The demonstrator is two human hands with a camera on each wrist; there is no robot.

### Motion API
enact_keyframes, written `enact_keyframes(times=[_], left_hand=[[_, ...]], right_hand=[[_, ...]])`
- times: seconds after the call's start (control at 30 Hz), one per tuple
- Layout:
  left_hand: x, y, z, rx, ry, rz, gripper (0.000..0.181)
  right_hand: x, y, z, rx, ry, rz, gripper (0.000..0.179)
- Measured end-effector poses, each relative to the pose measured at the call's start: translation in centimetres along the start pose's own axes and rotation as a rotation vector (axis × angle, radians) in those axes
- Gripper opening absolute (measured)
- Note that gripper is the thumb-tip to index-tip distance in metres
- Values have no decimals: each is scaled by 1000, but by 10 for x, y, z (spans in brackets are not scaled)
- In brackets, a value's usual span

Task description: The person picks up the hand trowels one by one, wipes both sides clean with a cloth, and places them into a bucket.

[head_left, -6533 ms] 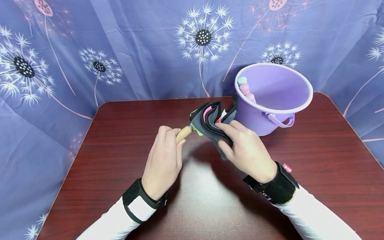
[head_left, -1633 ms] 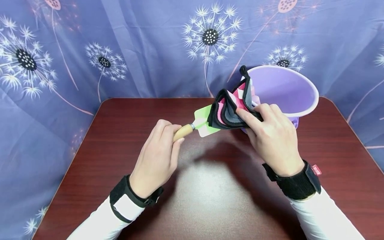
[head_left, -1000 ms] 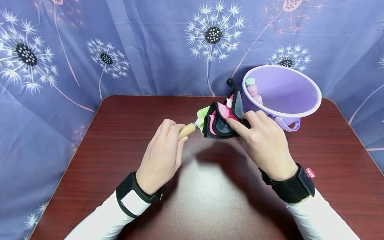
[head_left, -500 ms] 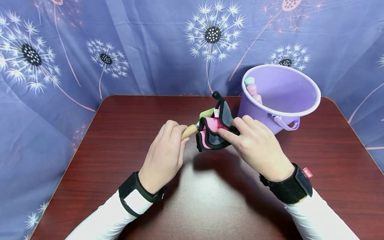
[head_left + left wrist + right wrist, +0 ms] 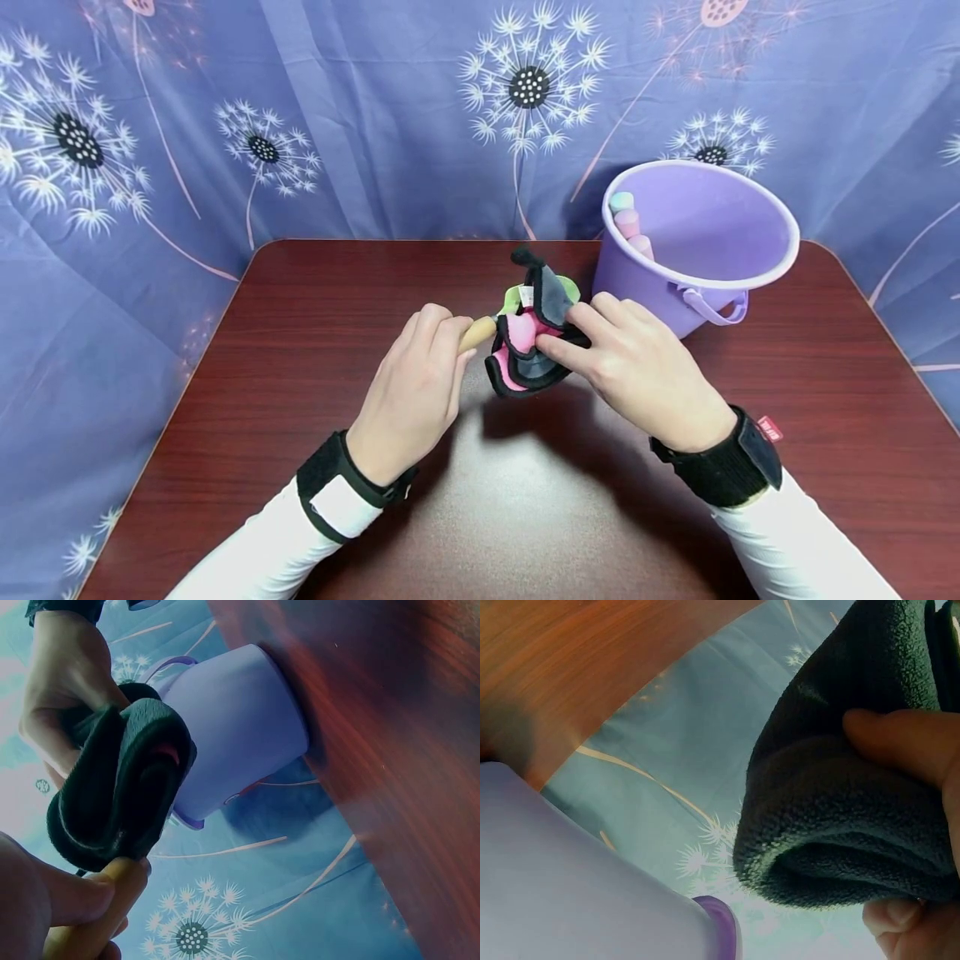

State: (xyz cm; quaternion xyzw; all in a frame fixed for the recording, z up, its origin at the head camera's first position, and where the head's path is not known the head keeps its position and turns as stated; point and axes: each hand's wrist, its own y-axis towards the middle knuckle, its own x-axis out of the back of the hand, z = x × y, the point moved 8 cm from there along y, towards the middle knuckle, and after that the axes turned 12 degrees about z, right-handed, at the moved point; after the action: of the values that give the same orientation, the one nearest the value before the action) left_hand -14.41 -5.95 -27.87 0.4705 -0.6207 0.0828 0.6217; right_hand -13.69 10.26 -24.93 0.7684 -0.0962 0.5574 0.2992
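In the head view my left hand (image 5: 411, 387) grips the wooden handle of a small green-bladed garden trowel (image 5: 477, 334) above the table. My right hand (image 5: 637, 371) pinches a folded grey and pink cloth (image 5: 534, 367) with black edging, a loop and a white label. The cloth lies over the trowel's blade and hides most of it; green edges show behind it. From the left wrist, the bunched cloth (image 5: 112, 787) sits right at the end of the handle (image 5: 120, 889). The right wrist view shows thumb and fingers on opposite sides of the folded cloth (image 5: 840, 817).
A purple bucket (image 5: 645, 287) stands at the back right, close beyond my right hand, its handle hanging at the front. Several pastel cylinders (image 5: 628, 222) lean inside its left wall. A blue dandelion-print curtain (image 5: 375, 125) hangs behind the dark red wooden table (image 5: 300, 350).
My right hand has drawn the cloth left and down along the blade to the handle's end. Green now shows above and right of the cloth. The left hand keeps its grip, barely shifted.
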Motion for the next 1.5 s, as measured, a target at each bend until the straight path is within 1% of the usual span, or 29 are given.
enact_keyframes(times=[0.13,0.3,0.43,0.6,0.7,0.87,0.97,1.13,1.37,1.5], left_hand=[[-1,1,-2,-17,-2,11,22],[-5,1,-4,-36,3,32,19],[-7,1,-4,-42,15,47,17],[-10,1,-5,-45,56,83,25],[-10,1,-6,-49,79,84,21],[-7,1,-7,-67,78,52,13],[-5,1,-7,-79,71,29,12],[-1,1,-4,-76,28,1,18],[5,2,0,-53,8,15,22],[9,1,3,-38,-9,19,25]], right_hand=[[0,0,2,21,13,-9,29],[-1,0,5,48,2,-22,33],[-5,-3,4,58,-5,-14,32],[-8,-6,2,59,-10,-35,29],[-8,-6,1,53,-14,-57,27],[-8,-6,-3,26,10,-76,27],[-7,-6,-9,-3,27,-77,30],[-6,-9,-19,-66,16,-69,31],[-2,-15,-33,-133,6,-81,30],[4,-18,-38,-161,-16,-117,28]])
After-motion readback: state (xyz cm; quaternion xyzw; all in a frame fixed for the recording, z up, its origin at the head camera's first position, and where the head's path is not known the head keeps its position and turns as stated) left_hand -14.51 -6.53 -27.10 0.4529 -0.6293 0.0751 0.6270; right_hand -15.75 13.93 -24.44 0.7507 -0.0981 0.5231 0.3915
